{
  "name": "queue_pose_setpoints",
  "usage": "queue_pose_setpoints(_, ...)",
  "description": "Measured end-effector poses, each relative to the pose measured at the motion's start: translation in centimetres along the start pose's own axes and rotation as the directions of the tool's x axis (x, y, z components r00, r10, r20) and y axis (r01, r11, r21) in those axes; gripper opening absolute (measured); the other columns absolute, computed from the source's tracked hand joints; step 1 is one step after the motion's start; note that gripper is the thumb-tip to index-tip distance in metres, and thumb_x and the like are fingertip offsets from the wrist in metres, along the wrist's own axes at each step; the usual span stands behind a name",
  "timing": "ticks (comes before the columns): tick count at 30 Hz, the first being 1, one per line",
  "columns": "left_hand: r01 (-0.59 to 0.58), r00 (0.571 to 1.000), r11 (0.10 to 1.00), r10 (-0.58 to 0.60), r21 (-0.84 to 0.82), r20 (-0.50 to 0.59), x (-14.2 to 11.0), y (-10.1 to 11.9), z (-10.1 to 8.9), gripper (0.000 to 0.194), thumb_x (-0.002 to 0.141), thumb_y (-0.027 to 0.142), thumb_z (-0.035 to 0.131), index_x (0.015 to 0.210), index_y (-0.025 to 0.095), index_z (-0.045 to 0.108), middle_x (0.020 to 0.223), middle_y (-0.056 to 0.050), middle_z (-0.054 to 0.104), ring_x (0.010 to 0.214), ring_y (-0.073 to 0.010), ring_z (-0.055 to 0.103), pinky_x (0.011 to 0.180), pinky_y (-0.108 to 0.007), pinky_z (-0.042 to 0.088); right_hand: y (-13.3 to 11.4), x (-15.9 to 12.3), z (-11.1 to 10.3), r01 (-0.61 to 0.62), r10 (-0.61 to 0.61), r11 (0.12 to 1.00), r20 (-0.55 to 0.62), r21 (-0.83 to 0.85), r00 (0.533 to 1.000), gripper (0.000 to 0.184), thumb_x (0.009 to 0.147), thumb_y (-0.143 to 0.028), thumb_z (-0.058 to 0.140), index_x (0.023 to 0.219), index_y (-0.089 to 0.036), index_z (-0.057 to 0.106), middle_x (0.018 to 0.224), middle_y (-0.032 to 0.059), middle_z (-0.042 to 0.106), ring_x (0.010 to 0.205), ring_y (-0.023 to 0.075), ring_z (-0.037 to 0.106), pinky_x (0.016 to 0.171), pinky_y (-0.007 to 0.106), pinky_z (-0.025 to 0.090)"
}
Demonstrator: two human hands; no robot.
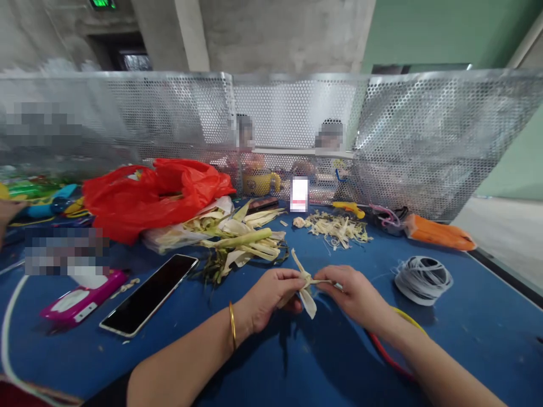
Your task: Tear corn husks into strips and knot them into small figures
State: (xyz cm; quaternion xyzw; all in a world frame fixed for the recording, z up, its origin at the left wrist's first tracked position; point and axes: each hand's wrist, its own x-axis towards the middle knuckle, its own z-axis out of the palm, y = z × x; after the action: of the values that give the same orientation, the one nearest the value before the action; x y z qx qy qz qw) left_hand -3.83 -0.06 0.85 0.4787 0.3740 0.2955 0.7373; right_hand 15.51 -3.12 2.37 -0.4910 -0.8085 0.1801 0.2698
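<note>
Between my two hands is a pale corn husk piece [309, 304], twisted or knotted in the middle, with a broad flap hanging down and a thin strip sticking up. My left hand [275, 297], with a gold bangle at the wrist, pinches it near the knot. A narrow strip runs sideways from the knot into my right hand [348, 291], whose thumb and fingers are closed on its end. Just beyond my left hand lies a heap of corn husks [250, 240], green and cream. Right of my right hand stands a roll of whitish plastic strip [423, 280].
A red plastic bag [156, 195] lies behind the husks. Husk scraps [339, 226], a lit phone [299, 194] and an orange packet [441, 232] are farther back. A dark phone [148, 294] and magenta device [82, 299] lie left. A perforated metal screen [292, 107] borders the blue table.
</note>
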Motion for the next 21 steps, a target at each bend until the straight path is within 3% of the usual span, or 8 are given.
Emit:
queue_pose_setpoints(4, 0.046, 0.998, 0.999, -0.047, 0.010, 0.033, -0.1, -0.2, 0.0, 0.046, 0.064, 0.056, 0.071, 0.075, 0.013, 0.063, 0.063, -0.002, 0.064, 0.047, -0.0106, 0.054, 0.050, -0.025, 0.045, -0.1, -0.3, 1.1, 0.198, -0.263, 0.866, -0.081, -0.459, 0.961, 0.024, 0.095, -0.019, 0.042, 0.086, -0.021, 0.064, 0.072, 0.0011, 0.064, 0.072, 0.0154, 0.058, 0.095, 0.038, 0.033)
queue_pose_setpoints(7, 0.050, 0.999, 0.998, -0.050, 0.037, 0.016, -0.1, -0.6, 0.3, 0.048, 0.059, 0.057, 0.074, 0.073, 0.012, 0.063, 0.061, -0.002, 0.064, 0.044, -0.0092, 0.051, 0.046, -0.022, 0.040, -0.1, -0.3, 1.6, 0.265, -0.347, 0.789, -0.046, -0.555, 0.937, 0.024, 0.093, -0.013, 0.042, 0.082, -0.020, 0.062, 0.071, 0.0007, 0.062, 0.072, 0.0152, 0.057, 0.099, 0.038, 0.029)
queue_pose_setpoints(10, 0.048, 0.999, 0.996, -0.047, 0.069, -0.015, 0.0, -0.8, 0.5, 0.043, 0.059, 0.051, 0.075, 0.075, 0.011, 0.068, 0.055, -0.001, 0.062, 0.042, -0.0081, 0.049, 0.044, -0.021, 0.036, -0.1, -0.3, 1.3, 0.246, -0.340, 0.797, -0.073, -0.552, 0.938, 0.025, 0.091, -0.010, 0.043, 0.082, -0.021, 0.063, 0.071, -0.0003, 0.063, 0.071, 0.0147, 0.057, 0.097, 0.037, 0.029)
queue_pose_setpoints(13, 0.057, 0.998, 0.994, -0.054, 0.097, -0.032, 0.0, -0.7, 0.5, 0.034, 0.062, 0.043, 0.074, 0.073, 0.012, 0.068, 0.053, 0.000, 0.061, 0.042, -0.0082, 0.050, 0.044, -0.020, 0.036, 0.1, -0.3, 0.9, 0.149, -0.268, 0.825, -0.144, -0.544, 0.953, 0.025, 0.089, -0.009, 0.045, 0.081, -0.021, 0.064, 0.070, -0.0010, 0.064, 0.071, 0.0146, 0.059, 0.095, 0.035, 0.030)
queue_pose_setpoints(18, 0.047, 0.999, 0.995, -0.045, 0.090, -0.022, 0.1, -0.6, 0.7, 0.028, 0.064, 0.038, 0.072, 0.060, 0.014, 0.058, 0.056, -0.002, 0.063, 0.041, -0.0077, 0.050, 0.045, -0.021, 0.036, 0.4, -0.2, 1.0, 0.005, -0.133, 0.843, -0.199, -0.538, 0.971, 0.026, 0.090, -0.010, 0.047, 0.081, -0.023, 0.067, 0.070, -0.0010, 0.067, 0.073, 0.0153, 0.062, 0.093, 0.036, 0.031)
queue_pose_setpoints(21, 0.052, 0.998, 0.998, -0.051, 0.040, -0.040, 0.3, -0.4, 1.0, 0.028, 0.063, 0.037, 0.072, 0.061, 0.014, 0.056, 0.054, 0.000, 0.060, 0.043, -0.0081, 0.050, 0.046, -0.021, 0.038, 0.6, -0.2, 0.6, -0.011, -0.158, 0.855, -0.281, -0.519, 0.947, 0.022, 0.092, -0.016, 0.047, 0.090, -0.023, 0.068, 0.083, 0.0031, 0.071, 0.082, 0.0187, 0.064, 0.091, 0.037, 0.036)
